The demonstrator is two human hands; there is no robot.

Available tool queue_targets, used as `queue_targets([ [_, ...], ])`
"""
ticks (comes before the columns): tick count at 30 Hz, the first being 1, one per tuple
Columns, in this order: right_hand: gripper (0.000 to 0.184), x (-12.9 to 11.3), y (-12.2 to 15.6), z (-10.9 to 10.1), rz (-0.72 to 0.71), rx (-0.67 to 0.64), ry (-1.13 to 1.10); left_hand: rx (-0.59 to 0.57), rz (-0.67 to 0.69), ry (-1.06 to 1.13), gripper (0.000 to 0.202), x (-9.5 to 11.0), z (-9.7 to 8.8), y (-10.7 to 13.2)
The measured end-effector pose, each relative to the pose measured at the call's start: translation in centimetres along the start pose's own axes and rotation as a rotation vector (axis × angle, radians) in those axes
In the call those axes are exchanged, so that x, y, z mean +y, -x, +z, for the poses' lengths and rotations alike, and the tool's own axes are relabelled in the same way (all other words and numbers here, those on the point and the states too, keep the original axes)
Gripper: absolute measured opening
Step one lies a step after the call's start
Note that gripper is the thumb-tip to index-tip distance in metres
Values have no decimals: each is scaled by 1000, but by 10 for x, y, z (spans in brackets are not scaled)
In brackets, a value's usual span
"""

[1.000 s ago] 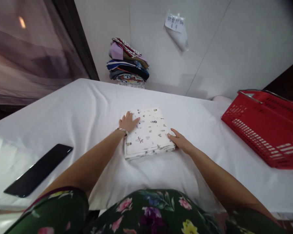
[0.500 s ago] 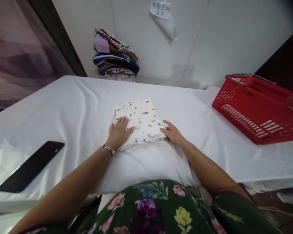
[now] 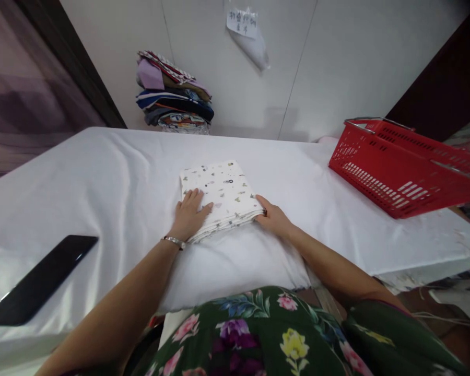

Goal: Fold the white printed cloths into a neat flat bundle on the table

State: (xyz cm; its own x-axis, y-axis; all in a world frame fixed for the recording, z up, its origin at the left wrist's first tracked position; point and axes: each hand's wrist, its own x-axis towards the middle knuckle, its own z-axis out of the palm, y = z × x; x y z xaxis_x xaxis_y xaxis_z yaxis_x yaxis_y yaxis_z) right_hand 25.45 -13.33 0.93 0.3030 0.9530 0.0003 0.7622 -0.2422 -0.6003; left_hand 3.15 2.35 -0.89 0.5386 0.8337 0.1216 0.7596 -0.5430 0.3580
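Observation:
A folded white cloth (image 3: 223, 190) with small green and grey prints lies on the white-covered table (image 3: 141, 167), its layered edge towards me. My left hand (image 3: 188, 215) rests flat on the cloth's near left part, fingers and thumb spread. At the near right corner, my right hand (image 3: 272, 215) grips the layers, thumb side above and the other fingers curled at the edge, partly hidden.
A red plastic basket (image 3: 399, 167) stands on the table to the right. To the left lies a dark flat phone-like slab (image 3: 39, 282). Behind the table is a stack of folded fabrics (image 3: 176, 99) against the wall, with a paper sign (image 3: 242, 23) above.
My right hand has closed on the cloth's near right corner; its fingers were looser before. My left hand stays on the cloth. The whole view has shifted slightly.

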Motion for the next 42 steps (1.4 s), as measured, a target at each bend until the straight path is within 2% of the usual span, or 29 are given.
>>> queue_targets([
  [5, 56, 2, 2, 3, -72, 63, 279, 8, 15, 8, 58, 0, 1, 2],
  [9, 54, 9, 5, 3, -63, 25, 423, 0, 43, -32, 59, 1, 2, 2],
  [16, 58, 2, 7, 5, -36, 42, 500, 8, 38, -36, 57, 4, 2, 3],
  [24, 51, 24, 4, 2, -97, -13, 437, -5, 18, -15, 58, 5, 2, 5],
  [29, 52, 17, 6, -4, -80, -10, 432, 21, -3, 97, 56, 5, 0, 5],
  [31, 57, 6, 9, -10, -136, 2, 458, 43, 5, 136, 55, 8, -5, 9],
  [34, 66, -15, 12, -15, -325, 8, 446, 80, 76, 109, 56, 12, -14, 20],
  [36, 66, -24, 13, -11, -438, -21, 419, 64, 143, 48, 58, 14, -17, 29],
  [39, 67, -18, 12, 4, -518, -95, 429, -16, 207, -20, 60, 12, -13, 38],
  [42, 66, -2, 11, 17, -526, -114, 466, -26, 223, -32, 59, 8, -7, 42],
])
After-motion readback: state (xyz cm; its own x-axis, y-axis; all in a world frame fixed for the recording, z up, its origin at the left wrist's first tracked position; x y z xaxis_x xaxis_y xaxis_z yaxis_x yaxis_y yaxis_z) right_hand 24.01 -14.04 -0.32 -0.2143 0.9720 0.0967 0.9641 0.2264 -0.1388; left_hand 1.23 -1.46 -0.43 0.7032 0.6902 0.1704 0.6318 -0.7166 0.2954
